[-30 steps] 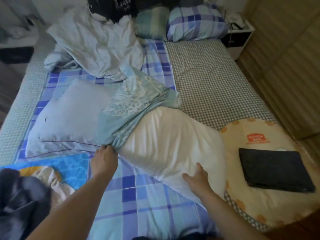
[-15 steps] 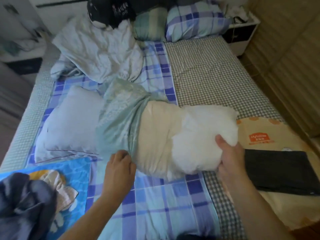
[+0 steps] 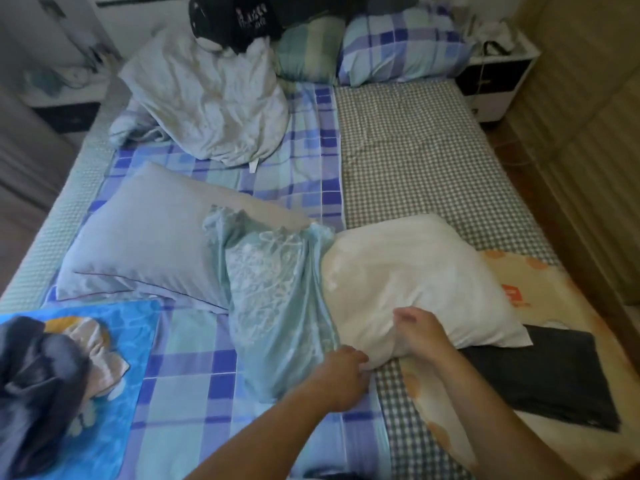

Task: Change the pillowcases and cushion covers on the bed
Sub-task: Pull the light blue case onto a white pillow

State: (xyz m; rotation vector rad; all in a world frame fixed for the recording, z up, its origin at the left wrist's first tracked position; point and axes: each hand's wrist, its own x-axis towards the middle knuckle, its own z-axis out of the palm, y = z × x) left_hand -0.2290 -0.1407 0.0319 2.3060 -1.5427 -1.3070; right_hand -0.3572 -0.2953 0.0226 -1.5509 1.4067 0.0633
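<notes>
At the lower centre of the frame, on the checked bed sheet (image 3: 194,368), the two hands meet at the near corner of the white pillow (image 3: 412,271), which lies across the middle of the bed with its far end toward the right. The teal pillowcase (image 3: 273,299) covers only the pillow's left end and is bunched there in folds, so most of the white pillow is bare; it seems to be coming off rather than going on, though the picture alone does not settle that. The left hand (image 3: 343,379) has its fingers curled at the pillowcase's open edge where cloth meets pillow, apparently pinching the hem so the case can be drawn one way. The right hand (image 3: 420,332) presses into and grips the pillow's near edge just beside it, denting the filling, likely to anchor the pillow against that pull. A pale lilac pillow (image 3: 145,237) lies to the left, touching the teal case, probably set aside. A crumpled white cover (image 3: 207,98) sits in the upper left, and a plaid pillow (image 3: 401,46) and a striped green cushion (image 3: 311,50) rest at the top of the bed. A folded dark cloth (image 3: 540,375) lies at the lower right on a cream mat (image 3: 571,306), partly under the pillow's corner.
</notes>
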